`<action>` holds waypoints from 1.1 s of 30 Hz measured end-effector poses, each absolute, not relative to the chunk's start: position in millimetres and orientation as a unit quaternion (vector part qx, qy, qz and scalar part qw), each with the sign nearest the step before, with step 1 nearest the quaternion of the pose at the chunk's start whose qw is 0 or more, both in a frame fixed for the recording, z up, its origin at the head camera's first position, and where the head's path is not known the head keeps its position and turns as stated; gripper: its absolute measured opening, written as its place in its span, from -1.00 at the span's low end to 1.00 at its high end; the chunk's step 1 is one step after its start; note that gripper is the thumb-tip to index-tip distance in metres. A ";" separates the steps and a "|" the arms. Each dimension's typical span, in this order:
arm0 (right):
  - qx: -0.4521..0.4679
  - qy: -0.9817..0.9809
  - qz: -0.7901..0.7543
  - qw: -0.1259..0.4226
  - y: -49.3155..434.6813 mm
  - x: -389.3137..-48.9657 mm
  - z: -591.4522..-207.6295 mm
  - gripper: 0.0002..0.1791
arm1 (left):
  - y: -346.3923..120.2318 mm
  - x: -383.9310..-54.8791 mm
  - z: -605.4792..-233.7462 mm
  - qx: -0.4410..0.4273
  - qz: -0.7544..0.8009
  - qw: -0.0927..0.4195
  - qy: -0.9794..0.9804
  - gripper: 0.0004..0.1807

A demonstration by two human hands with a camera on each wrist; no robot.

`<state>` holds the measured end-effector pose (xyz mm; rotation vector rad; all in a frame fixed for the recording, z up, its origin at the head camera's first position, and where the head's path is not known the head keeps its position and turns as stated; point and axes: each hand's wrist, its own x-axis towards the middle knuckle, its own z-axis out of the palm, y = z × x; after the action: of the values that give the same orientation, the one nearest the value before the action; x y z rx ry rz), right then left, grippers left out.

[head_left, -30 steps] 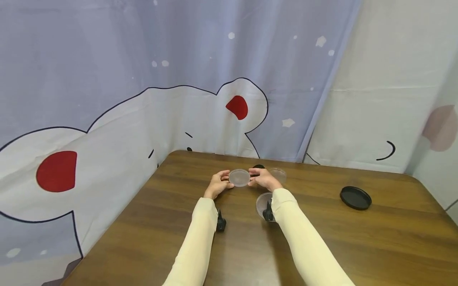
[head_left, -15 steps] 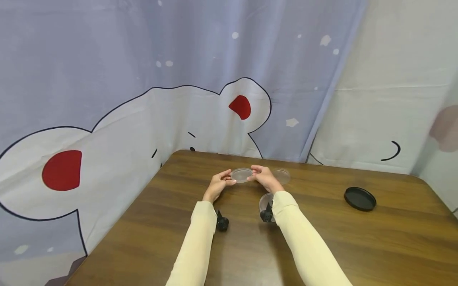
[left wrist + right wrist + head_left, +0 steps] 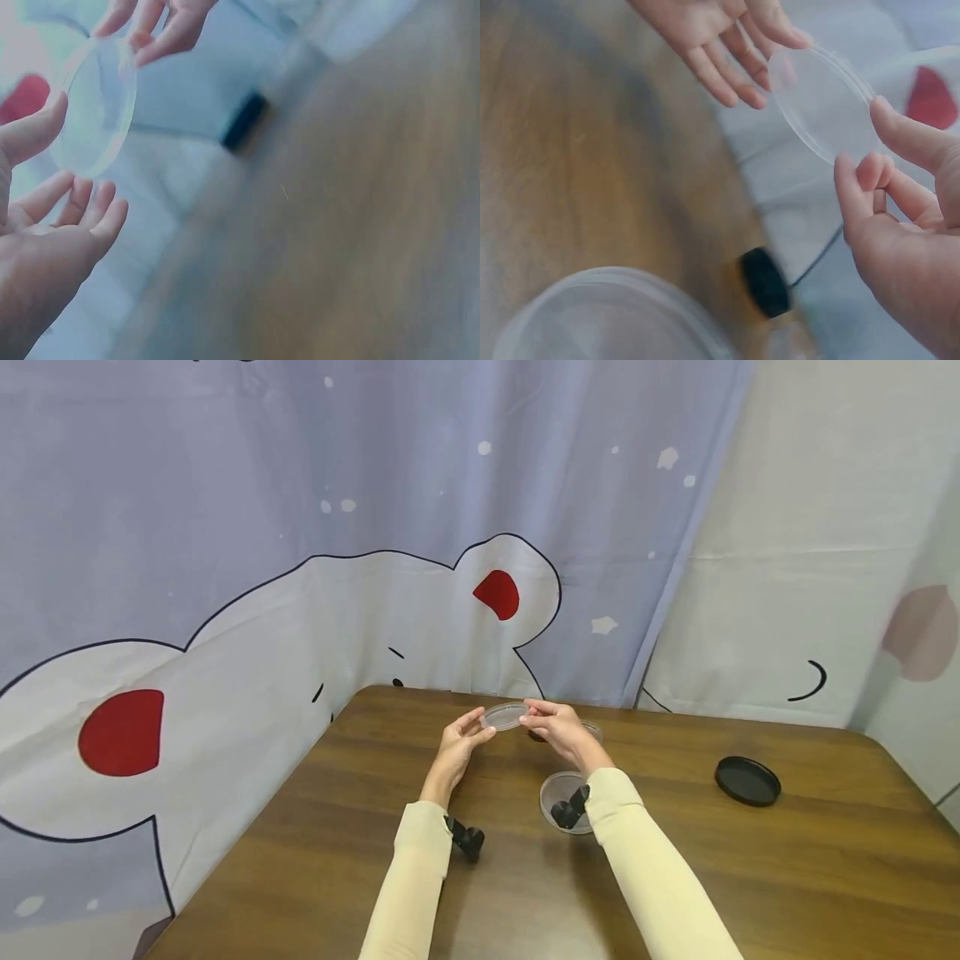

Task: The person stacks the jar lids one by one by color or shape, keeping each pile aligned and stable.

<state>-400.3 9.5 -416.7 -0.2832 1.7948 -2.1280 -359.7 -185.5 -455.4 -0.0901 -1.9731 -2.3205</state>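
A clear, shallow petri dish point(image 3: 505, 716) is held up off the table between both hands, tilted and seen nearly edge-on. My left hand point(image 3: 453, 750) pinches its left rim with thumb and fingertips. The opposite rim is pinched by my right hand point(image 3: 561, 730), its thumb and index finger clearly seen in the right wrist view. A second clear dish point(image 3: 553, 792) lies on the table below my right wrist, partly hidden by the black wrist camera. Behind the right hand, another clear dish point(image 3: 596, 729) shows only in part.
A black round shallow dish point(image 3: 747, 781) lies on the wooden table point(image 3: 675, 860) to the right. A small black round object point(image 3: 766, 282) is near the far edge, mostly hidden by the right hand in the head view. A printed curtain point(image 3: 420, 610) hangs behind the table.
Both hands have lifted the petri dish a little and tilted it, so its round face turned from broad to narrow in the head view. The dishes on the table have stayed put.
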 end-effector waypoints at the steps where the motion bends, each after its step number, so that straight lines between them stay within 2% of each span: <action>1: -0.105 0.626 -0.755 0.166 15.0 -398.2 -410.9 -0.35 | -180.4 -359.2 -449.2 -0.037 -0.763 0.052 -0.644 -0.35; 9: -0.155 0.639 -0.745 0.112 46.4 -374.3 -377.5 -0.32 | -156.5 -350.2 -416.3 -0.104 -0.752 0.060 -0.648 -0.31; 18: -0.167 0.647 -0.740 0.079 54.8 -353.6 -372.7 -0.34 | -151.5 -334.9 -392.7 -0.136 -0.755 0.059 -0.639 -0.29; 33: -0.138 0.693 -0.707 0.037 75.1 -330.3 -390.7 -0.34 | -136.5 -323.6 -400.1 -0.138 -0.774 0.003 -0.619 -0.22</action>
<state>-330.3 75.1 -390.7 -0.4229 2.1278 -2.1692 -323.6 -136.5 -400.1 -0.4330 -1.9391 -2.4249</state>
